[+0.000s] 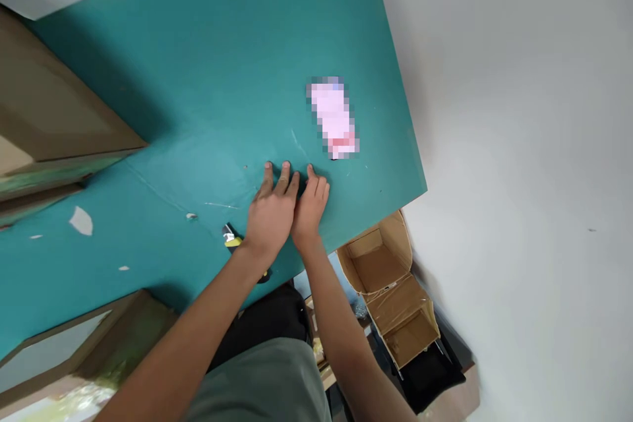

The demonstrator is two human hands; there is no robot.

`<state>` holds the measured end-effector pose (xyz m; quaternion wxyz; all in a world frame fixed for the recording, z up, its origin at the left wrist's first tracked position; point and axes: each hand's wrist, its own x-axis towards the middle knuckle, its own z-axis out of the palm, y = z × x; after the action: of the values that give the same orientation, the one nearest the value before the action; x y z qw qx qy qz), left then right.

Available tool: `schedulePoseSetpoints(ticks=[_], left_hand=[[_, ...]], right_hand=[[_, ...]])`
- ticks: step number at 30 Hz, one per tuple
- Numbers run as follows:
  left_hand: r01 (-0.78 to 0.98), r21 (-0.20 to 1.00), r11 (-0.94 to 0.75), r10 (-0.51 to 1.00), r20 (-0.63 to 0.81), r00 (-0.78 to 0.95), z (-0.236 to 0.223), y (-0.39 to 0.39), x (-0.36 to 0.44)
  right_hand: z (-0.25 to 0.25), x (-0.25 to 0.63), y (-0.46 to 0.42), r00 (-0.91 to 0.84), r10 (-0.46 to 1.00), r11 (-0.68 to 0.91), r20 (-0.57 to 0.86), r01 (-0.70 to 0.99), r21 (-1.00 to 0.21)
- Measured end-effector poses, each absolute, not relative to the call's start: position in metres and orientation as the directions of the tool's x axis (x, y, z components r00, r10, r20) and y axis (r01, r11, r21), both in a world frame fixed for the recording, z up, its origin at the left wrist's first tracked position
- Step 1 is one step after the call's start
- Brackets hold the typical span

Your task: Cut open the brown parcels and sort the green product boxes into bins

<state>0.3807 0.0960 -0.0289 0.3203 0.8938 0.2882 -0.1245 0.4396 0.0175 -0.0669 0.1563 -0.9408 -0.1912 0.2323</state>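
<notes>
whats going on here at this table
A person has both bare hands palm down on the green tabletop, the left hand right beside the right hand. Whether anything is under them can't be seen. A yellow-and-black cutter lies partly hidden beneath the left forearm. Beyond the right hand lies a pixelated pink rectangular object, and open brown cardboard boxes sit below the table edge.

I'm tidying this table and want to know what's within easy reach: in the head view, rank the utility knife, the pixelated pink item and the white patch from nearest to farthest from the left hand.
From the left hand:
1. Utility knife: left side, partly hidden under the forearm.
2. Pixelated pink item: ahead, to the right.
3. White patch: far left.
</notes>
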Motion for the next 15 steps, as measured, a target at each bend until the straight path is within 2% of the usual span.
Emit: schedulePoseSetpoints(ticks=[3,7,11,15], left_hand=[[0.575,0.546,-0.609,0.413,-0.4,0.818,-0.032,0.099,0.383],[0.512,0.666,-0.543,0.339,-0.384,0.859,-0.02,0.109,0.368],[0.453,0.722,-0.523,0.434,-0.232,0.87,0.017,0.111,0.302],[0.462,0.722,-0.515,0.575,-0.109,0.811,0.055,0.11,0.182]], right_hand=[[-0.055,0.445,0.019,0.796,0.451,-0.887,-0.404,0.347,-0.305],[-0.034,0.434,0.011,0.779,0.521,-0.852,-0.349,0.449,-0.269],[-0.024,0.392,-0.004,0.702,0.626,-0.779,-0.339,0.557,-0.288],[-0.029,0.338,-0.015,0.634,0.671,-0.741,-0.385,0.598,-0.306]])
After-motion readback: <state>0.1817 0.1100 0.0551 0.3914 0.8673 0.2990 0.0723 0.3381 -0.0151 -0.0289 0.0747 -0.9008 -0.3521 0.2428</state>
